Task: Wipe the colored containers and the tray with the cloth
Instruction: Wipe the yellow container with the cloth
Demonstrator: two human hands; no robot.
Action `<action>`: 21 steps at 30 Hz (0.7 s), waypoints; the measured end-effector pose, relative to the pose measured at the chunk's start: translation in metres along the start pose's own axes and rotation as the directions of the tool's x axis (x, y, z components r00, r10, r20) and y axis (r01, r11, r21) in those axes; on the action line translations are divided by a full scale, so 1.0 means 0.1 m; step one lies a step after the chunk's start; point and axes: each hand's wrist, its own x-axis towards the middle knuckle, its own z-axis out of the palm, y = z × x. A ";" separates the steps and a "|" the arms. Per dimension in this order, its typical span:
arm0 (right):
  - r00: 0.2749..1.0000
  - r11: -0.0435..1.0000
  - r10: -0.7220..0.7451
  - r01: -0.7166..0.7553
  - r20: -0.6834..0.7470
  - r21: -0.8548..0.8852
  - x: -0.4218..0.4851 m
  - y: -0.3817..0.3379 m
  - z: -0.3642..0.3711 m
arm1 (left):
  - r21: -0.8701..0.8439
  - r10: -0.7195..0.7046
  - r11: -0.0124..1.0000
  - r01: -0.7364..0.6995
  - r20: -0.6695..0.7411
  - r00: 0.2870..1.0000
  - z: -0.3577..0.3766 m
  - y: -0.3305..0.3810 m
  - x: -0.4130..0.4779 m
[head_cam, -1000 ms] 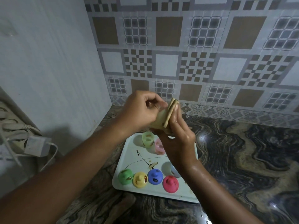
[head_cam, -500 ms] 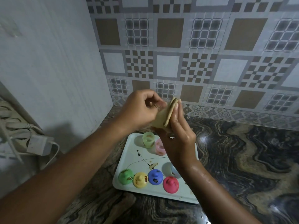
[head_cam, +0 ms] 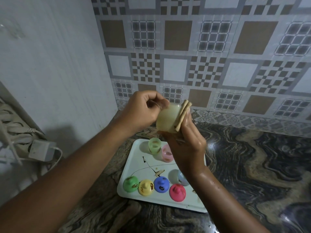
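Cloth (head_cam: 182, 115), folded, is held in the right grip (head_cam: 188, 145) and pressed against a pale yellow cup (head_cam: 166, 119), which the left grip (head_cam: 144, 111) clasps with curled fingers. Both are held above the far end of the smeared tray (head_cam: 138, 165). On it a green cup (head_cam: 154, 146) and pink cup (head_cam: 166, 153) stand at the far end, and four lids (head_cam: 161, 184) line the near edge. The tray lies on the marbled tabletop (head_cam: 252, 165).

Patterned brown-and-grey wall tiles (head_cam: 202, 47) rise behind a dark marbled countertop (head_cam: 252, 165).
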 end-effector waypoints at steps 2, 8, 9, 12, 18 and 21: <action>1.000 0.999 -0.025 0.025 -0.001 -0.039 0.00 -0.06 0.01 | 0.099 0.083 0.992 -0.081 -0.018 0.996 0.06 0.05 -0.06; 0.998 0.994 0.055 -0.056 0.020 0.092 -0.03 0.19 0.00 | -0.013 -0.095 0.995 0.097 0.081 0.992 -0.06 -0.07 -0.06; 0.999 0.995 0.049 -0.050 0.012 0.088 -0.01 0.21 0.00 | -0.061 -0.126 0.989 0.133 0.098 0.987 -0.08 -0.10 -0.05; 1.000 0.997 0.018 -0.018 -0.002 0.073 0.03 0.19 0.01 | -0.178 -0.132 0.974 0.137 0.042 0.990 -0.07 -0.12 -0.01; 0.999 0.999 -0.046 0.045 -0.029 -0.019 0.04 0.12 -0.02 | 0.043 0.057 0.997 -0.058 0.026 0.998 0.06 0.02 -0.04; 0.991 0.979 0.127 -0.120 -0.032 0.167 0.07 0.09 -0.09 | -0.017 0.018 1.000 -0.018 0.033 0.999 0.05 0.02 -0.03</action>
